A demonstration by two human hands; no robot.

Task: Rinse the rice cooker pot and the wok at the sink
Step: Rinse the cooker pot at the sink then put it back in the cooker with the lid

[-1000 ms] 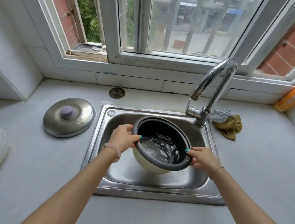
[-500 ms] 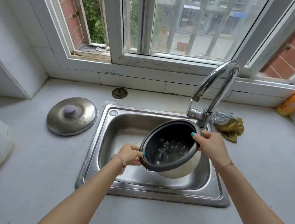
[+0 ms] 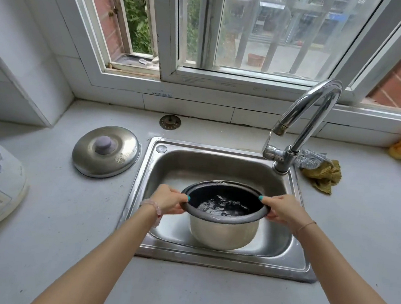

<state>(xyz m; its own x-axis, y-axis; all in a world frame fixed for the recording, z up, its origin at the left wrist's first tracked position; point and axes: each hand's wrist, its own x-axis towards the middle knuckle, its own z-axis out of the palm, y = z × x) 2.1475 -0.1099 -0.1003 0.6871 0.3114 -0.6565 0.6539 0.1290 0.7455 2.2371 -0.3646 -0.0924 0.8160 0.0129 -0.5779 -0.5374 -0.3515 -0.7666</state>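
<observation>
Head view: you hold the rice cooker pot (image 3: 223, 216) upright over the sink (image 3: 217, 167), water inside. Your left hand (image 3: 169, 199) grips its left rim, your right hand (image 3: 283, 210) its right rim, thumbs hooked inside. Metal lid (image 3: 106, 150) on tabletop (image 3: 70, 213), left of sink.

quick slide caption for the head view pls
Left hand and right hand hold the rice cooker pot by its rim at the sink.
</observation>
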